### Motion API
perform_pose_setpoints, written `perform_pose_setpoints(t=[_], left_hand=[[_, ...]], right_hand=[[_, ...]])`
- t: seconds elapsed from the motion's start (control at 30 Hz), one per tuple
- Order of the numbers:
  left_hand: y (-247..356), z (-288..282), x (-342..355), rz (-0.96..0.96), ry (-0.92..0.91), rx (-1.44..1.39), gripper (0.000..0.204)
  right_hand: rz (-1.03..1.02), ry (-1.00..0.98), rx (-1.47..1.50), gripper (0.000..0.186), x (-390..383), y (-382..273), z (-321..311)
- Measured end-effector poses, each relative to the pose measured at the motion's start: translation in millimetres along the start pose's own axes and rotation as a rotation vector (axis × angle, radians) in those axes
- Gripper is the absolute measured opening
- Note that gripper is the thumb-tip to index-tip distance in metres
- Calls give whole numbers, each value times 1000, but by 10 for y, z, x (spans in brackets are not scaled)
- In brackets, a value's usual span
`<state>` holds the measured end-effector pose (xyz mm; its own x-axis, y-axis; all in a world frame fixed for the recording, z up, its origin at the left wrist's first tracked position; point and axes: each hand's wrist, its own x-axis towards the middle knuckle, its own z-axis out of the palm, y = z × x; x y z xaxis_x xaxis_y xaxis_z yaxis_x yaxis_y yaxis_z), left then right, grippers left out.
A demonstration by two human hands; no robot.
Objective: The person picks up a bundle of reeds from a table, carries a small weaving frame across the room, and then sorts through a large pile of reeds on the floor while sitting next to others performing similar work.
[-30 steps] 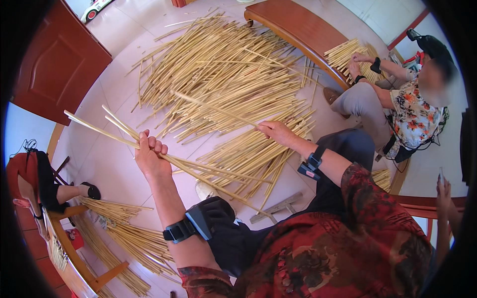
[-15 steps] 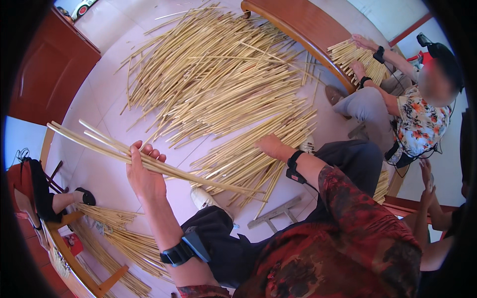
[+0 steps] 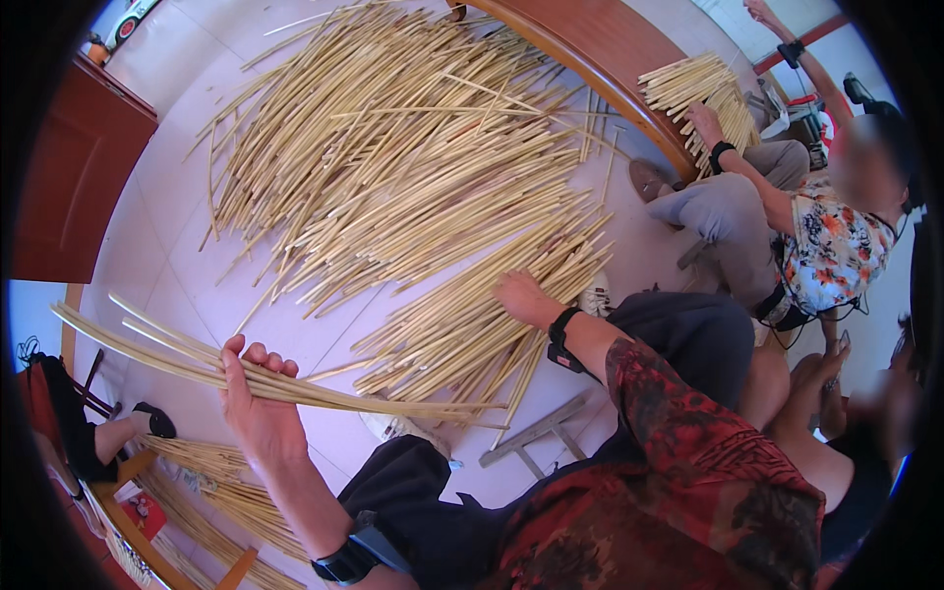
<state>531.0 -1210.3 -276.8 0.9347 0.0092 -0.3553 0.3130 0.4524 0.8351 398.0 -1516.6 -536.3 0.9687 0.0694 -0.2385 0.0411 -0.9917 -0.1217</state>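
Observation:
My left hand (image 3: 264,408) is closed around several long, thin, straw-coloured sticks (image 3: 167,348), like cane or bamboo. They cross in front of me, fanned apart at their left ends and slightly bowed. To the right, my right hand (image 3: 526,298) bears down on the near bundle of similar sticks (image 3: 452,324) on the floor. Its fingers curl down among them; the fingertips are hidden. Beyond it spreads a large heap of sticks (image 3: 393,147), lying mostly on one slant.
A small grey stool-like frame (image 3: 536,433) stands by my feet. At right, a seated person (image 3: 836,236) touches sticks (image 3: 700,93) beside a reddish wooden bench (image 3: 590,59). More sticks (image 3: 246,501) lie at lower left, near another person's foot (image 3: 154,421). Another person (image 3: 875,433) is at lower right.
My left hand has moved left and lower with its sticks. My right hand stays on the bundle. One hand of the person at right has lifted off their sticks and reaches up.

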Motion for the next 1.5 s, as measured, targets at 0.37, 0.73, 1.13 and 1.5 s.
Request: perform_pose_setpoints(t=[0.37, 0.73, 1.13, 1.5], left_hand=[[-81, 47, 6, -17, 6, 13, 20], [-84, 66, -7, -28, -48, 20, 21], [-81, 98, -10, -49, -92, 20, 23], [-70, 117, -30, -46, -67, 26, 22]], right_hand=[[62, 40, 59, 20, 427, -202, 154], [13, 28, -1, 16, 301, -39, 202], [-35, 196, -39, 28, 48, -82, 246], [4, -49, 61, 18, 309, -14, 157]])
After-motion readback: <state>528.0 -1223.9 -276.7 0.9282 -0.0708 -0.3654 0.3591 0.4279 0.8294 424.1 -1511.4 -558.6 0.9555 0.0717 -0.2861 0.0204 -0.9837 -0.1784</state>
